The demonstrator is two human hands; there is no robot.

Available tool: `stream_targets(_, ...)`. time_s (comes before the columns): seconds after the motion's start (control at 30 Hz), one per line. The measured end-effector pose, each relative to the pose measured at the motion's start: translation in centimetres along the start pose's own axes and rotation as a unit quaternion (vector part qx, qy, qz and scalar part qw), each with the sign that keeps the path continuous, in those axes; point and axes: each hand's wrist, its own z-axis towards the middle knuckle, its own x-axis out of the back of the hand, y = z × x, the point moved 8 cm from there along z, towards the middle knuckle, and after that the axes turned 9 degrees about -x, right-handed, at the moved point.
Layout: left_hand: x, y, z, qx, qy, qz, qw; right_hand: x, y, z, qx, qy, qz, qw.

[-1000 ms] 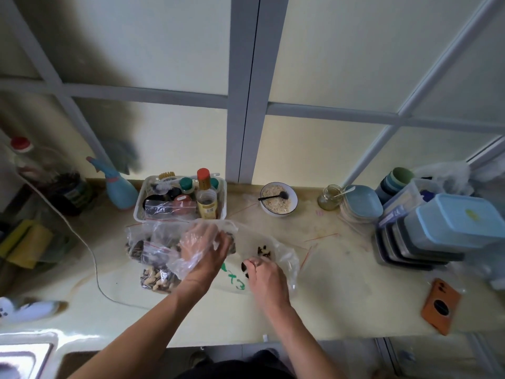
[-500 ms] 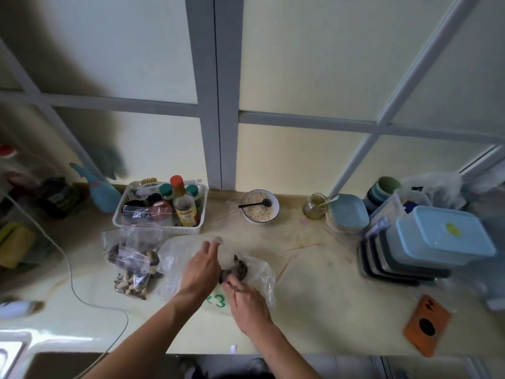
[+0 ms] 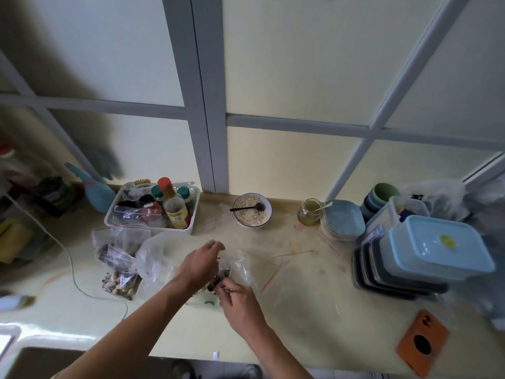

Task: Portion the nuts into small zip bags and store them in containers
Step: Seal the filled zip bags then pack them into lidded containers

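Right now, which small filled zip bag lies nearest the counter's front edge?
The zip bag of pale striped seeds; the darker-filled bags sit behind it, toward the white basket.

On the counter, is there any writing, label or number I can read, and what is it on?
Nothing reads clearly.
Big plastic bag: a green mark by the right hand, mostly hidden.
Yellow bottle label in the white basket: too small.
Yellow sticker on the blue container lid: blurred.
Orange phone case: dark marks, unreadable.

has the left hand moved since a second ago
Yes. The left hand let go of the raised small bag and came down onto the big plastic bag, farther from the white basket.
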Motion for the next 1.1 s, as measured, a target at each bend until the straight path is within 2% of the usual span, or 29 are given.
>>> stream_targets(0.23,2.0,-0.2,-1.4,0.039,0.092,-0.064,0.993,-0.1,0.7,0.4,-0.058,0.117,0.008,0.991)
stream_targets(0.37,3.5,0.1,-2.7,0.051,0.139,-0.075,0.986,-0.9,0.8,1.0,-0.101,0.141,-0.002,0.985)
stream_targets(0.53,4.3,0.4,-4.1,0.045,0.146,-0.100,0.983,-0.2,0.4,0.7,-0.130,0.235,0.054,0.962)
stream_targets(0.67,3.7,0.9,-6.1,-0.004,0.117,-0.104,0.988,-3.2,3.1,-0.2,-0.255,0.264,0.255,0.895)
stream_targets(0.77,2.8,0.4,-7.1,-0.027,0.092,-0.096,0.991,-5.1,4.5,-1.5,-0.313,0.290,0.268,0.864)
stream_targets(0.9,2.3,-0.2,-8.1,-0.040,0.073,-0.081,0.993,-7.8,5.3,-2.7,-0.339,0.268,0.345,0.833)
stream_targets(0.93,2.4,-0.4,-8.3,-0.042,0.071,-0.078,0.994,-8.4,5.7,-2.8,-0.345,0.271,0.394,0.808)
stream_targets(1.03,2.3,-1.4,-8.8,-0.040,0.064,-0.066,0.995,-9.8,5.8,-2.9,-0.356,0.257,0.572,0.693)
stream_targets(1.1,2.0,-2.3,-9.1,-0.029,0.056,-0.073,0.995,-9.7,5.5,-3.2,-0.365,0.257,0.598,0.665)
